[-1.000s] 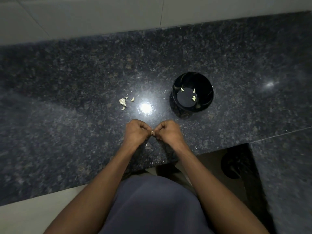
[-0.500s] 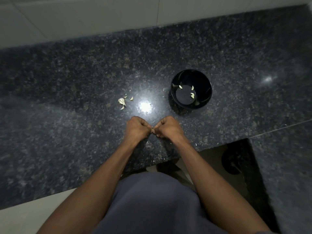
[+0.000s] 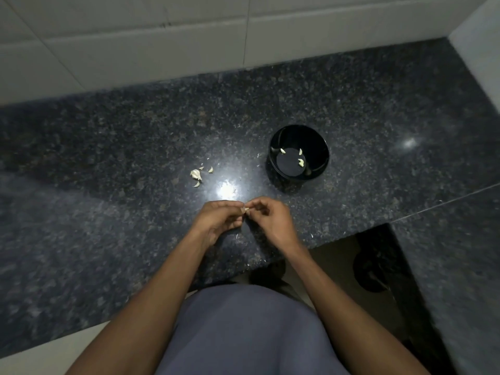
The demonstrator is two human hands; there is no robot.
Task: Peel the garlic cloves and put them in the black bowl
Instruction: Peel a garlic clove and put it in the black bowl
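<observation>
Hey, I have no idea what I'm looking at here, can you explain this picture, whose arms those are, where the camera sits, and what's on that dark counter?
The camera is worn on a person's head and looks down, so the two arms are that person's own. The left hand and right hand meet over a dark speckled counter and pinch a small garlic clove between their fingertips, apparently peeling it. Further back, to the right, stands a black bowl with a few pale cloves inside. To the left lies a small pile of garlic pieces. White tiles line the wall behind.
</observation>
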